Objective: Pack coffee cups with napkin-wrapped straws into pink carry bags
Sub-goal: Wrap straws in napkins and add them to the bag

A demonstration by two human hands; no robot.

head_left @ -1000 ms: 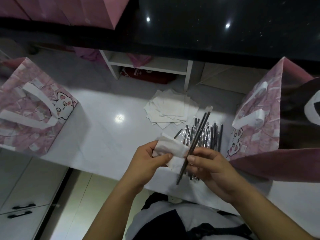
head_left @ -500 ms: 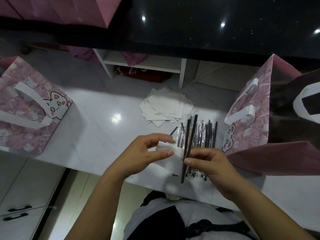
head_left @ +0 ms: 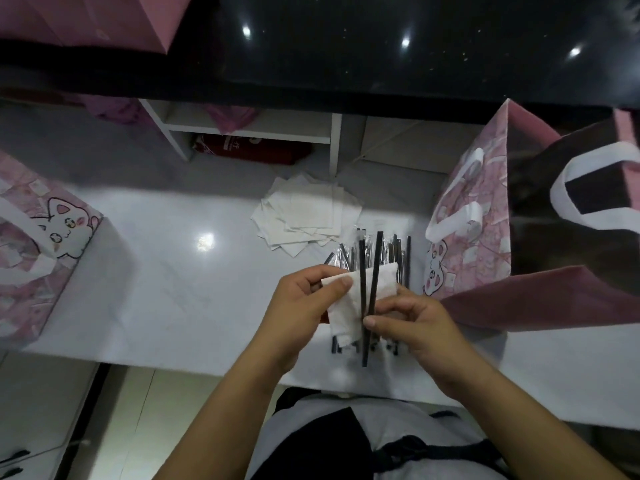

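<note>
My left hand (head_left: 301,306) pinches the upper left corner of a white napkin (head_left: 349,306) spread above the counter. Two black straws (head_left: 370,285) lie upright across the napkin, and my right hand (head_left: 412,327) pinches them near their lower part between thumb and fingers. Under my hands lies a pile of wrapped black straws (head_left: 398,251). A stack of loose white napkins (head_left: 304,213) sits just beyond. One pink cat-print carry bag (head_left: 45,244) stands at the left, another pink bag (head_left: 485,209) stands open at the right. No coffee cup is in view.
The white counter (head_left: 166,271) ends at a near edge by my body. A black raised ledge (head_left: 346,64) runs along the back, with more pink bags (head_left: 104,19) on it at top left. White shelves (head_left: 249,133) lie below.
The napkin has been opened flatter and the two straws have swung from tilted to nearly upright over it. Both hands stayed close together above the straw pile.
</note>
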